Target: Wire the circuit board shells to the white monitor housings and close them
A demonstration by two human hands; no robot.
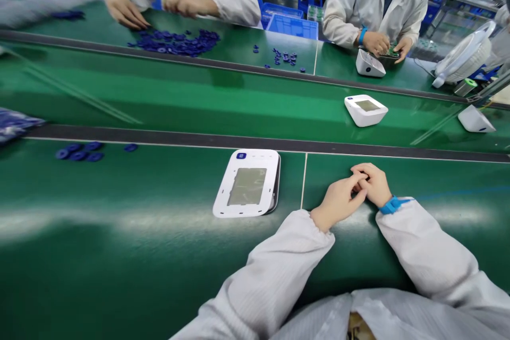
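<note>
Green bench (pixel 119 234) held a white monitor (pixel 247 184); beside it, left hand (pixel 338 201) and right hand (pixel 372 183) rested together, fingers loosely curled, gripping nothing.

Green bench (pixel 159 255): monitor casing (pixel 247 184), perhaps washers (pixel 79 152).

Green bench top (pixel 119 234): smooth, glossy, glare streaks. White monitor casing (pixel 247 183) on bench: smooth plastic, satin; grey screen panel glossy. Blue rings (pixel 79 152) left of casing: matt plastic or rubber, cannot tell. Sleeves (pixel 274 276) below casing: white woven cloth, matt. Wristband (pixel 390 205) right of casing: blue, smooth.
</note>
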